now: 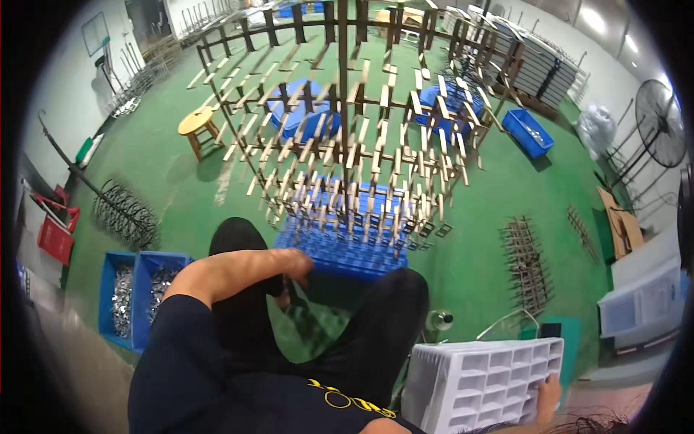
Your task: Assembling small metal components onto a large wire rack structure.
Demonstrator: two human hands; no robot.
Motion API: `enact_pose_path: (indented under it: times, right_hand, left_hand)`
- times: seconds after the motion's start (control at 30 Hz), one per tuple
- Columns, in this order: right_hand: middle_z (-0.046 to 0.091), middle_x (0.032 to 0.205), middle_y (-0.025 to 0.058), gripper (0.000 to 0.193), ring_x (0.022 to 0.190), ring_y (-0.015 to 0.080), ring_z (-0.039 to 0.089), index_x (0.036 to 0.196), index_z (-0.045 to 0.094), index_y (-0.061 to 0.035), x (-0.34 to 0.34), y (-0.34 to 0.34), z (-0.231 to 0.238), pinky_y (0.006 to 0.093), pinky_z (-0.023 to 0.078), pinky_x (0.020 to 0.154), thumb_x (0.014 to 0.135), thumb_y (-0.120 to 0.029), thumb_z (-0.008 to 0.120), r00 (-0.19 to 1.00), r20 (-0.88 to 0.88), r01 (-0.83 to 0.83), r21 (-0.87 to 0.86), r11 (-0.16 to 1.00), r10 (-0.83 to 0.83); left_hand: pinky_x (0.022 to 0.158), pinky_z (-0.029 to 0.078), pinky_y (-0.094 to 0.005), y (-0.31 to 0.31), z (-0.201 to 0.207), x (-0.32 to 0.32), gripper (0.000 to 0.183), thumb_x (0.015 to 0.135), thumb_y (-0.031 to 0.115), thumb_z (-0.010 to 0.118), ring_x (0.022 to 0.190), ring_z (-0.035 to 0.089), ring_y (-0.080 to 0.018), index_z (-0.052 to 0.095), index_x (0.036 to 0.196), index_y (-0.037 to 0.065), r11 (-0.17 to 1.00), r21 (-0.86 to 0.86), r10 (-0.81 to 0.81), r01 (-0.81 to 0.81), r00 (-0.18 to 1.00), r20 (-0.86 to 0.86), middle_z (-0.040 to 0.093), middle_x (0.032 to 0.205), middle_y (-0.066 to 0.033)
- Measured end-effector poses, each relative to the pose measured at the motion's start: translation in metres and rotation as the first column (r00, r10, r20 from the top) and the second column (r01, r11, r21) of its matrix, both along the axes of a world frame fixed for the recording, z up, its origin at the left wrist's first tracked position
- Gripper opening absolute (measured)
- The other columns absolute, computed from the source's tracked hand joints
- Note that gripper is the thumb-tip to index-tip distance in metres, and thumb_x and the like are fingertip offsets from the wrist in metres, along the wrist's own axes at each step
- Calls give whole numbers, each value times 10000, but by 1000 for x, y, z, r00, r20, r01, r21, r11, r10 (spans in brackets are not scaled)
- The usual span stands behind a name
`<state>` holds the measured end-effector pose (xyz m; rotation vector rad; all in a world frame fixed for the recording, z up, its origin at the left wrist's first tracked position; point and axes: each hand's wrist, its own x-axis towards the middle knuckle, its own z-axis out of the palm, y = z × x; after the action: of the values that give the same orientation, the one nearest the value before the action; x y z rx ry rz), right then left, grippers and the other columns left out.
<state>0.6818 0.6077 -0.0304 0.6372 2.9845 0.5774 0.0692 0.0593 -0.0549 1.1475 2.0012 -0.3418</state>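
Right hand (549, 398): laid at the far right edge of a white tray (491, 387), its fingers closed on that rim as far as can be seen; how firmly the rim is pinched cannot be told. White tray: divided into many small compartments, tilted up so that the open side is shown, located directly to the left of the right-hand grip, beside the right leg. Left hand (293, 266): held low over the left knee, well to the left of the tray, fingers pointed downward; the fingertips are blurred, and whether anything is pinched there cannot be told. Just ahead of the left hand: a blue crate (332, 249), above which a standing rack (343, 108) with rows of pale strips is set. To the left of the same hand, past the forearm: two blue bins (144, 278), by which small metal parts (121, 304) are held. Between the two hands, near the tray's upper corner: a clear bottle (439, 320). Step in hand, as judged: the tray is being steadied or shifted by one edge. For the next move, an even hold on that rim is called for, with the bottle kept untouched and the tray's tilt controlled.
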Motion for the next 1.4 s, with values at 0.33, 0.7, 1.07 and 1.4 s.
enact_pose_path:
  times: [0.33, 0.7, 1.07, 1.4]
  right_hand:
    - [501, 730, 127, 168, 699, 334, 505, 688, 525, -38, 8, -21, 32, 421, 403, 606, 536, -51, 596, 918, -272, 288, -41, 957, -288]
    - [551, 612, 118, 145, 564, 231, 542, 658, 572, -21, -152, -97, 88, 314, 421, 526, 580, -129, 630, 698, -567, 155, -476, 866, -436]
    - [568, 842, 60, 92, 862, 264, 525, 763, 588, -85, -393, -168, 162, 365, 431, 736, 694, -107, 644, 780, -593, -434, -280, 856, 201]
    - [569, 809, 20, 30, 817, 228, 519, 742, 601, -118, -464, -155, 179, 355, 420, 701, 733, -143, 616, 784, -506, -450, -68, 890, 358]
  left_hand:
    - [892, 413, -383, 15, 20, 17, 601, 711, 428, 659, 1064, 511, -305, 523, 1160, 53, 997, 54, -64, 59, 995, 78, 559, 1110, -157]
    - [884, 422, -347, 29, 55, 3, 583, 763, 418, 629, 1022, 545, -281, 505, 1168, 17, 886, 456, -42, -83, 966, 257, 590, 1072, -141]
    - [771, 476, -310, 153, 125, 33, 390, 828, 356, 595, 918, 580, -187, 548, 1061, 46, 399, 181, 46, -899, 217, 975, 604, 994, -103]
    - [476, 474, -276, 234, 147, 16, 684, 720, 638, 564, 544, 566, -143, 508, 991, 13, 363, 56, 221, -930, 145, 964, 598, 715, -80]
